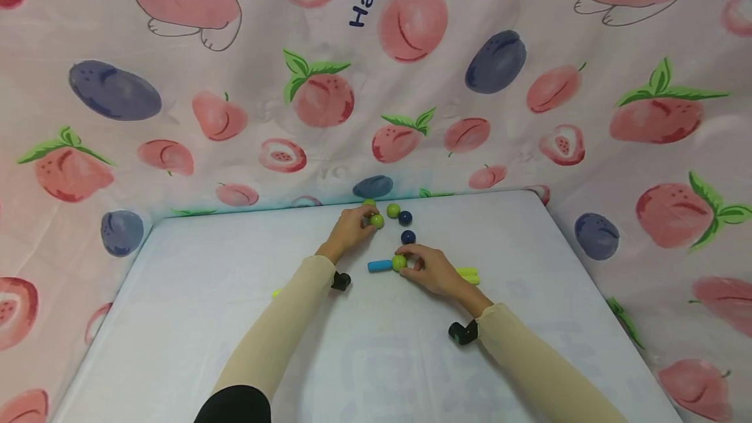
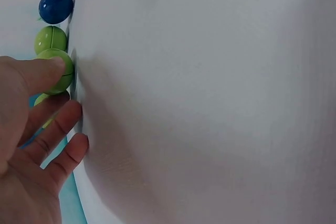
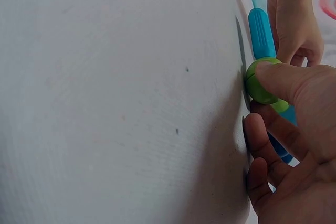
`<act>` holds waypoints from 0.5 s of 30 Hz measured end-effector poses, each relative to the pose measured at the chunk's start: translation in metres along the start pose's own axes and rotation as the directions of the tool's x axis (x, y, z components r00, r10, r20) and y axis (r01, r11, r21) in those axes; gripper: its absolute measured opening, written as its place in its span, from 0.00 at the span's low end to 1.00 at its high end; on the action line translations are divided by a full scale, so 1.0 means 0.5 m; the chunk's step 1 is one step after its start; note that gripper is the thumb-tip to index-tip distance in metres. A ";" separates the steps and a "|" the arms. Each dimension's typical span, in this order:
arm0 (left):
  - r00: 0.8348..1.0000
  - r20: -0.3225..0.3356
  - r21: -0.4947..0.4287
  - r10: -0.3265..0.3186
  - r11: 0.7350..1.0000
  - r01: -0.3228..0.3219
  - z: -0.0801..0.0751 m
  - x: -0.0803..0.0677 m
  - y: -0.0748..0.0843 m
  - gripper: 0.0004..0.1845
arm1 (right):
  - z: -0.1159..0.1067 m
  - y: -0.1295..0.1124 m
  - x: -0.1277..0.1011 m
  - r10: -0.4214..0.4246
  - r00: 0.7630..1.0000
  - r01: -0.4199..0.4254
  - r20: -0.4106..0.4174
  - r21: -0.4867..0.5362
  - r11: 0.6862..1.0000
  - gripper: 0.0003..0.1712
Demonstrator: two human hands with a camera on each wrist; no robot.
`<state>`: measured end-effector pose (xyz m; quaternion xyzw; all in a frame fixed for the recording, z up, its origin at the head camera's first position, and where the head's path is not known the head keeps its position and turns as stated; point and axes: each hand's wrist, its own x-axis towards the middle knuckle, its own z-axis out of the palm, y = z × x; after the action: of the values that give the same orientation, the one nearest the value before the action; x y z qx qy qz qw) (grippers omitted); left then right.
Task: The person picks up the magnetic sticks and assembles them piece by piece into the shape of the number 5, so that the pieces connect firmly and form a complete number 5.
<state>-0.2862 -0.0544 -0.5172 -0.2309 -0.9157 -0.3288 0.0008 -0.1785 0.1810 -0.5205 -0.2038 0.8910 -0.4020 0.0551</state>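
My left hand (image 1: 360, 226) reaches to the far middle of the white table (image 1: 235, 318) and pinches a green ball (image 1: 376, 220). In the left wrist view its thumb (image 2: 50, 69) lies on that green ball (image 2: 59, 74), beside another green ball (image 2: 51, 39) and a dark blue ball (image 2: 55, 5). My right hand (image 1: 414, 266) pinches a second green ball (image 1: 399, 262) that sits at the end of a blue stick (image 1: 380, 266). In the right wrist view, thumb (image 3: 286, 77) and curled fingers hold this green ball (image 3: 258, 83) against the blue stick (image 3: 261, 32).
Loose near the back edge lie two more green balls (image 1: 393, 210) and two dark blue balls (image 1: 408, 237). Yellow-green sticks (image 1: 468, 274) lie behind my right hand. A fruit-print cloth (image 1: 411, 83) walls the table on three sides.
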 end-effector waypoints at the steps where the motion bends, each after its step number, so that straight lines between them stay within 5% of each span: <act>1: 1.000 -0.001 -0.003 -0.002 1.000 0.002 0.000 0.000 0.001 0.17 | 0.000 0.000 0.001 0.002 1.000 -0.002 0.000 0.001 1.000 0.22; 15: 1.000 0.001 -0.062 -0.002 0.998 0.002 -0.009 -0.016 -0.005 0.15 | -0.001 0.006 0.004 -0.013 1.000 0.013 0.004 -0.008 1.000 0.22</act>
<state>-0.2808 -0.0621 -0.5163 -0.2298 -0.9053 -0.3570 -0.0069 -0.1813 0.1825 -0.5221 -0.2105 0.8912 -0.3982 0.0533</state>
